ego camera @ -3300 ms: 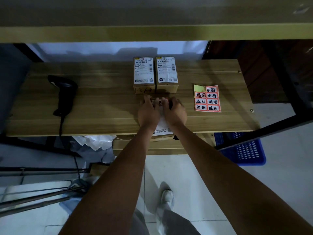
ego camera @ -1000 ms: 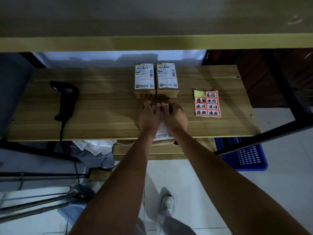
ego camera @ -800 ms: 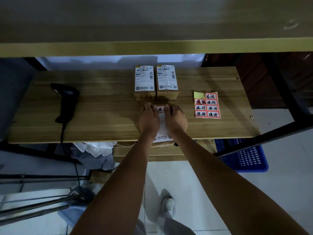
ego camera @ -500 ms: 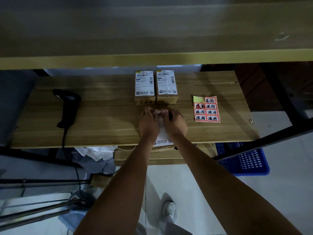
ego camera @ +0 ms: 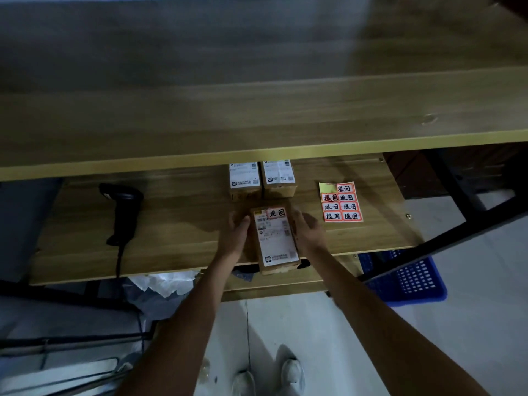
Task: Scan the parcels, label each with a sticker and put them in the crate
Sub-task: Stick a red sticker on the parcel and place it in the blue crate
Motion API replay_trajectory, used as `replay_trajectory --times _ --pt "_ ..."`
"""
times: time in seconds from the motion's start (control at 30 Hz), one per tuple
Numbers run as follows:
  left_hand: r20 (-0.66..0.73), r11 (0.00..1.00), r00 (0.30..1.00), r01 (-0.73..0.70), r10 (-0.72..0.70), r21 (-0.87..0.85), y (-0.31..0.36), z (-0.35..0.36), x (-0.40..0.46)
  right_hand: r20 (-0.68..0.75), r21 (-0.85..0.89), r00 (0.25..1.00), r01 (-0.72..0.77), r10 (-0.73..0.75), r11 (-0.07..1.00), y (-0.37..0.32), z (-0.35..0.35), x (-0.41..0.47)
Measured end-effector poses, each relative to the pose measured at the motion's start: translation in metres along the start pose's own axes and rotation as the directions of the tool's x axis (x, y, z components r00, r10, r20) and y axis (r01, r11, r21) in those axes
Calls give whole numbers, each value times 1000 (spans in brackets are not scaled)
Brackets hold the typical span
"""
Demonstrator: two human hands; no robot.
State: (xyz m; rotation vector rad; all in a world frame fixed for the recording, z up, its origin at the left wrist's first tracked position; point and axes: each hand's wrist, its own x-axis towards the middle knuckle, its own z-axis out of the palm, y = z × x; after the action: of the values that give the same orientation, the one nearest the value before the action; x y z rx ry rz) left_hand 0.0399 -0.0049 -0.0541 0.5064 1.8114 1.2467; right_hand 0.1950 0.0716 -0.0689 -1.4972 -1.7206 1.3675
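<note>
A cardboard parcel (ego camera: 275, 242) with a white shipping label lies at the front edge of the wooden shelf (ego camera: 177, 232). A red sticker (ego camera: 276, 212) sits on its far end. My left hand (ego camera: 237, 234) grips its left side and my right hand (ego camera: 308, 232) grips its right side. Two more parcels (ego camera: 261, 178) stand side by side behind it. The sticker sheet (ego camera: 341, 202) lies to the right. A black handheld scanner (ego camera: 123, 210) rests at the shelf's left. The blue crate (ego camera: 405, 278) stands on the floor under the shelf's right end.
An upper wooden shelf (ego camera: 257, 110) overhangs and hides the back of the lower one. A black metal frame bar (ego camera: 457, 232) runs diagonally above the crate. Crumpled white plastic (ego camera: 163, 282) lies beneath the shelf. My shoes (ego camera: 268, 377) show on the tiled floor.
Both hands moved from pressing the sticker on the parcel's top to gripping its sides, uncovering the sticker and label. The camera tilted down, so the upper shelf fills more of the view.
</note>
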Motion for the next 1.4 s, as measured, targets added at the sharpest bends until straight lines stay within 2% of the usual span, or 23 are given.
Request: replay_trajectory --times 0.07,0.13,0.2,0.3,0.47,0.57,0.67,0.8,1.03,1.17,1.4 --pt "50 998 999 14 -17 57 -7 1 -15 114 83 993 -32 23 996 8 -3 -16" --pt "152 998 988 -17 8 64 -18 5 -28 175 59 984 -26 15 998 11 1 -26" --pt "231 998 972 -39 50 -52 -24 9 -35 151 49 988 -40 33 998 10 6 -31" --pt "253 982 963 -45 92 -184 -19 10 -41 121 174 986 -134 114 976 4 8 -37" --pt "238 964 971 49 15 -261 -11 -1 -43 91 384 984 -177 154 906 -11 2 -48" --pt "271 953 962 119 -41 -278 -12 -7 -47 108 433 977 -213 185 876 -15 -1 -53" --pt "293 954 954 138 -57 -265 -11 -9 -50 113 454 977 -213 181 865 -19 -1 -59" --pt "229 961 968 154 -100 -230 -6 -10 -52 130 465 975 -222 182 857 -28 -2 -70" --pt "222 979 971 127 -91 -156 -3 -7 -61 86 443 973 -229 214 867 -33 -10 -84" --pt "273 984 958 122 -82 -130 0 4 -76 60 494 972 -228 229 839 -24 -24 -96" --pt "285 981 943 189 -169 -43 -2 44 -104 19 582 959 -242 284 776 4 -62 -119"
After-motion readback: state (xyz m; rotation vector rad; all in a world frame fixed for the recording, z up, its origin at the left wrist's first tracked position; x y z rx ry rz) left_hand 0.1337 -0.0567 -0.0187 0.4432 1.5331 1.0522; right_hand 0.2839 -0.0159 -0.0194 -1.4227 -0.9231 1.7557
